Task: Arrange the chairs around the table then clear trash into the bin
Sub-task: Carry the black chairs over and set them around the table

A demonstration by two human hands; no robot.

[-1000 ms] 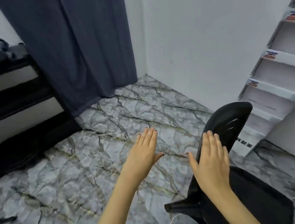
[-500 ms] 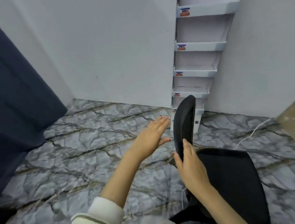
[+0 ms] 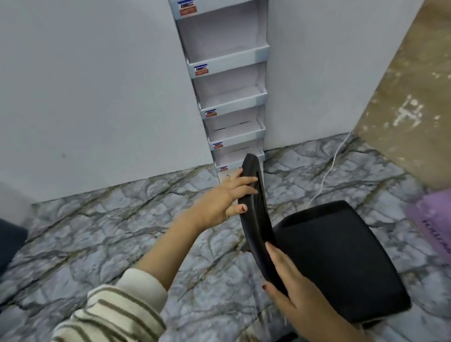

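Gripping the black chair (image 3: 333, 265) by its backrest (image 3: 256, 222), you hold it at centre frame on the marbled floor (image 3: 110, 235): your left hand (image 3: 221, 201) wraps fingers over the backrest's upper edge with the thumb behind, while your right hand (image 3: 297, 290) lies along its lower edge, thumb on the near side, closed around it. Behind the chair, at upper centre, a white tiered shelf unit (image 3: 225, 61) stands against the wall, and a purple box (image 3: 447, 222) sits at the right edge beside the seat.
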